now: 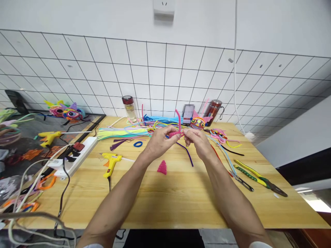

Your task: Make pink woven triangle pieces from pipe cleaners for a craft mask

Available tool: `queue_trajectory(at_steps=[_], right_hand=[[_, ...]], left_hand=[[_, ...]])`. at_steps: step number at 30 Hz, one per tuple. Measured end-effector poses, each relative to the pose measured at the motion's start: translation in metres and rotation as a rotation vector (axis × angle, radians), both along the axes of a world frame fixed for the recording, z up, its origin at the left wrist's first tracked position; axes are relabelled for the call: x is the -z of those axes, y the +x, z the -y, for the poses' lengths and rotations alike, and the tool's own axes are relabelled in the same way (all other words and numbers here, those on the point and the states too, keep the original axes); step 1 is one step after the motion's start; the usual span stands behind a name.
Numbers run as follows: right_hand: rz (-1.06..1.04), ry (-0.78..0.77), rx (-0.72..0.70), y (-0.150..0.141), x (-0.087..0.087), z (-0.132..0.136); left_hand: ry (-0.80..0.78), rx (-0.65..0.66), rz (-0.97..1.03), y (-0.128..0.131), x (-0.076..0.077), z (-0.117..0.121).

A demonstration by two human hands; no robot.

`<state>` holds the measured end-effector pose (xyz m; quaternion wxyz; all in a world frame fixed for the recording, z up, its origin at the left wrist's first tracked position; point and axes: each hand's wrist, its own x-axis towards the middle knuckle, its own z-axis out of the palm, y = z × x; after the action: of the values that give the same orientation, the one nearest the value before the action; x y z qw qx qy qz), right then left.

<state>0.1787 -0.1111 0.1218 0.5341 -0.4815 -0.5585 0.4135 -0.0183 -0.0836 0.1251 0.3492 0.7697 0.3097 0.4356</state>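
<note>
Head view: pink stem [179,120] held beyond pink triangle [162,167], free length upright; lower part pinched by fingers of left hand [160,141], seemingly also by right hand [197,139]; left hand nearer triangle.

I take this place for a small craft workroom: I see a glue gun [112,160] and a power strip [82,155] towards the worktop's [165,203] left edge, pipe cleaners [124,133] bundled along the back, pliers [263,180] near the right edge.
</note>
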Motion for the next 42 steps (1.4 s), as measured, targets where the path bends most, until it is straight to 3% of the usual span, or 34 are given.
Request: queue_trajectory(at_steps=[3,7,10,20,27,42], right_hand=[[0.069,0.137,0.085,0.0039,-0.0062,0.0032],[-0.033,0.161,0.012,0.0007,-0.0085,0.0056],[-0.072,0.148,-0.023,-0.0028,-0.0071,0.0058],[-0.046,0.144,0.071,-0.0028,-0.0063,0.0046],[-0.024,0.145,0.082,-0.0037,-0.0043,0.0048],[-0.041,0.158,0.107,-0.0058,0.001,0.0017]], left_hand=[[-0.199,0.078,0.048,-0.0009,0.0004,-0.0013],[-0.331,0.168,0.067,0.0003,0.0012,-0.0017],[-0.345,0.187,0.056,0.0021,-0.0001,0.0],[-0.361,0.207,0.043,0.0058,0.0058,-0.0026],[-0.426,0.224,0.08,0.0065,0.0011,-0.0001],[-0.478,0.264,0.069,0.0055,0.0062,-0.0066]])
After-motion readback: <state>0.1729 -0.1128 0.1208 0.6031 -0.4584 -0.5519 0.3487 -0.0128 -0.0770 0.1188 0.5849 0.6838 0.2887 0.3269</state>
